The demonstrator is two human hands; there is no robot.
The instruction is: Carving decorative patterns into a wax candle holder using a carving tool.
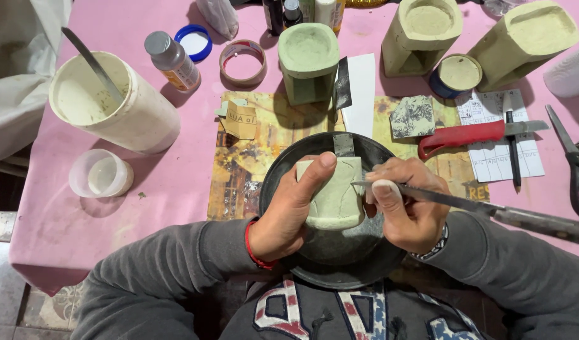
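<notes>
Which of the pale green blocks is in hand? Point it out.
The small pale green block over the dark round pan, gripped by the left hand; the others stand on the table.

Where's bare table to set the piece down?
Bare pink cloth lies between the small clear cup and the printed mat, in front of the white bucket. The far edge, with bottles and green moulds, and the right side by the red-handled knife, are crowded.

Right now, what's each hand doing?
Left hand: closed on the pale green block.
Right hand: closed on a metal blade.
</notes>
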